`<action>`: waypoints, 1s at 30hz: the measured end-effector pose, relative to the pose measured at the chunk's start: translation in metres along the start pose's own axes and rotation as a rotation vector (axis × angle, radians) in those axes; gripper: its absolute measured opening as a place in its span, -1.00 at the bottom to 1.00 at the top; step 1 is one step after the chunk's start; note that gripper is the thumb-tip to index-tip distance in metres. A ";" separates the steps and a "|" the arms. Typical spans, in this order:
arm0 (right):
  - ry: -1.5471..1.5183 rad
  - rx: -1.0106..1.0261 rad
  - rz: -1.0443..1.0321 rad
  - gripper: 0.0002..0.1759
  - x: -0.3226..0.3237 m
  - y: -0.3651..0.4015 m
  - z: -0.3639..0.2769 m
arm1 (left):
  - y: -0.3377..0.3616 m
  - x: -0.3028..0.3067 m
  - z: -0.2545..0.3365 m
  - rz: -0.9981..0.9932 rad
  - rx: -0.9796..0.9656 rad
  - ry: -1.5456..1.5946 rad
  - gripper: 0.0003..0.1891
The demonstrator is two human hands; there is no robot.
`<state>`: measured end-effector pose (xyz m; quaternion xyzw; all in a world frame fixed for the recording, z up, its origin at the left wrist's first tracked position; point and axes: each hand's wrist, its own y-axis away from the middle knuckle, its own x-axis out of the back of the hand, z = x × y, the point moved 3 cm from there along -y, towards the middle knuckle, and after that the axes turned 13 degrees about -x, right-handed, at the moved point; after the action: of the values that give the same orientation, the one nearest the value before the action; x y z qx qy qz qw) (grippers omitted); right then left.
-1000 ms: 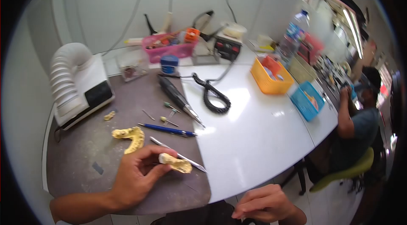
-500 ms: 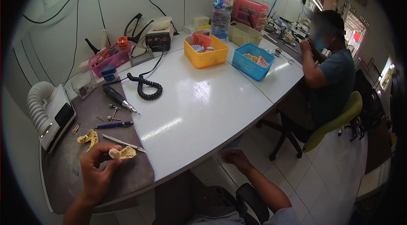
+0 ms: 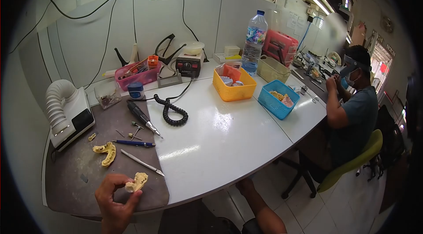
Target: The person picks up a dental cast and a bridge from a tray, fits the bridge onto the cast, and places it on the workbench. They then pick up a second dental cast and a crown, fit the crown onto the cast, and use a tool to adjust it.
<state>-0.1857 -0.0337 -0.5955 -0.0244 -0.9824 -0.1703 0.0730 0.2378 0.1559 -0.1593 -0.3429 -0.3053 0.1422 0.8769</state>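
Drawn nearer the edge of the counter [image 3: 229, 137], the left hand [image 3: 115, 198] keeps its grip clamped on a plaster cast [image 3: 137, 182] (grip of the right hand [image 3: 245, 187] unclear), handpiece [image 3: 143, 118] untouched.

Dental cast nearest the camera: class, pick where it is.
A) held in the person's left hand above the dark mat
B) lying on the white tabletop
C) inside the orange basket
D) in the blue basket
A: the left hand pinches the dental cast between thumb and fingers, above the dark mat.
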 end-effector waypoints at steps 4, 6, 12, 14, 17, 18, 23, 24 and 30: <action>0.285 -0.250 -0.283 -0.72 -0.042 0.117 -0.149 | -0.002 -0.004 -0.003 0.098 0.169 0.097 -0.75; 0.395 0.030 -0.567 -0.72 -0.053 0.155 -0.186 | 0.000 0.000 -0.007 0.163 0.236 0.131 -0.75; 0.602 0.438 -1.064 -0.66 -0.070 0.265 -0.331 | 0.004 0.005 -0.015 0.168 0.189 0.281 -0.72; 0.647 0.658 -1.012 -0.73 -0.077 0.286 -0.377 | 0.003 0.006 -0.014 0.181 0.164 0.274 -0.72; 0.694 1.033 -0.741 -0.81 -0.098 0.292 -0.433 | 0.004 0.008 -0.015 0.160 0.219 0.267 -0.73; 0.824 0.869 -0.745 -0.73 -0.109 0.292 -0.447 | 0.004 0.007 -0.015 0.115 0.187 0.302 -0.72; 0.816 0.944 -0.757 -0.50 -0.186 0.264 -0.462 | 0.000 0.014 -0.010 0.037 0.131 0.315 -0.71; 0.791 0.954 -0.766 -0.57 -0.194 0.257 -0.459 | 0.000 0.017 -0.008 0.012 0.160 0.307 -0.71; 0.766 0.935 -0.857 -0.72 -0.221 0.259 -0.462 | 0.009 0.034 -0.013 -0.073 0.156 0.207 -0.69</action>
<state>0.1136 0.0487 -0.1134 0.4560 -0.7815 0.2557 0.3406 0.2721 0.1708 -0.1580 -0.2749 -0.2133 0.0971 0.9325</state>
